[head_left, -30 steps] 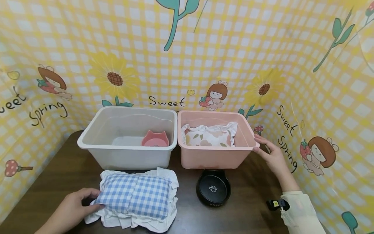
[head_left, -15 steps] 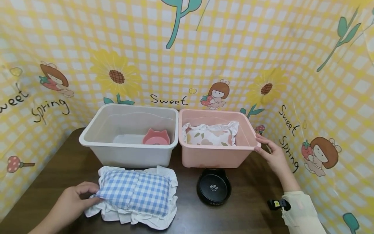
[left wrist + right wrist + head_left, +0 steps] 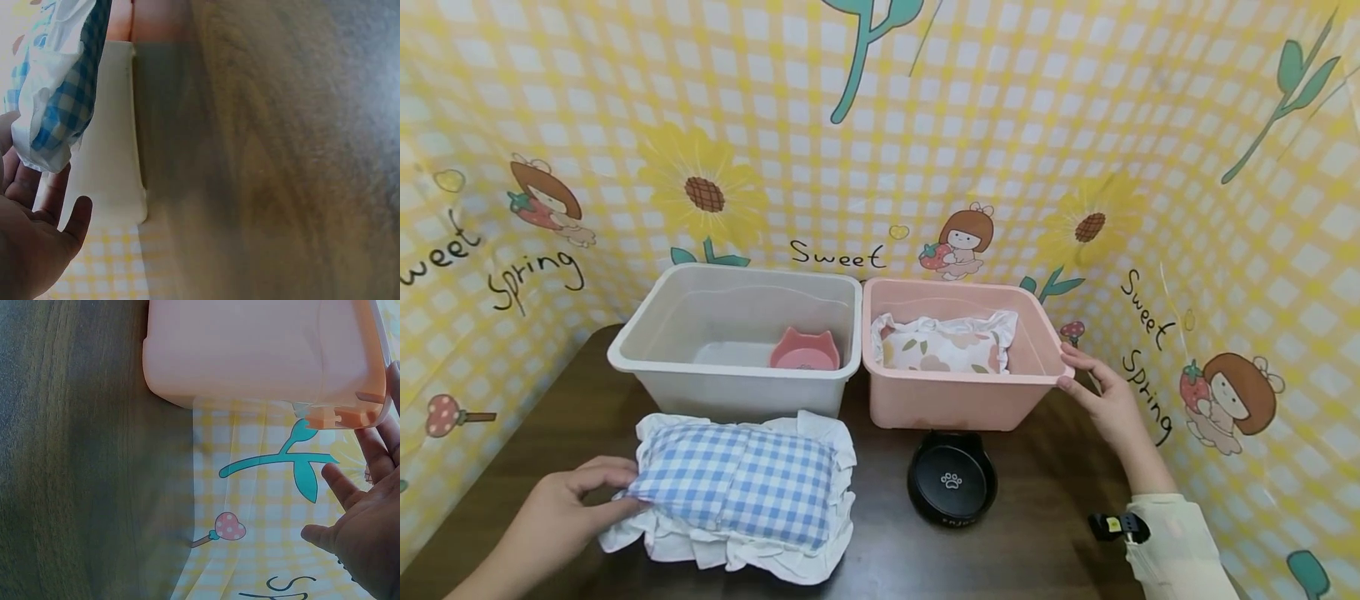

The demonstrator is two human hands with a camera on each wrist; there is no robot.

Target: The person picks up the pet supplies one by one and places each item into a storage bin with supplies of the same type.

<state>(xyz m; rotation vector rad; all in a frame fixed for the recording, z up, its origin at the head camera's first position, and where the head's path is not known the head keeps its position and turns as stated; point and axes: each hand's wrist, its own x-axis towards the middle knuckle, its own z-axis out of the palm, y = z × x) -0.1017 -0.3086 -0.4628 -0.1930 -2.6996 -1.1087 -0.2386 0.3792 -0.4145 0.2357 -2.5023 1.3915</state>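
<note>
A blue-and-white checked pillow (image 3: 737, 483) with a white ruffle lies in front of the white bin in the head view. My left hand (image 3: 553, 512) pinches its left edge between thumb and fingers. In the left wrist view that end of the pillow (image 3: 62, 94) hangs above the table, tilted. My right hand (image 3: 1112, 408) grips the right front corner of the pink bin (image 3: 955, 404), thumb and fingers at the rim. Inside this bin rests a floral pillow (image 3: 943, 350) with a white frill. The white bin (image 3: 737, 393) holds a pink cat-eared bowl (image 3: 805, 350).
A black cat-eared bowl (image 3: 952, 483) with a paw print stands on the dark wooden table (image 3: 1030, 533), in front of the pink bin. Yellow checked cloth (image 3: 775, 125) hangs behind and at both sides. The two bins stand side by side against it.
My left hand has moved left and slightly up, and the blue checked pillow's left end has risen with it. The right hand stays at the pink bin's corner. The head view has shifted slightly.
</note>
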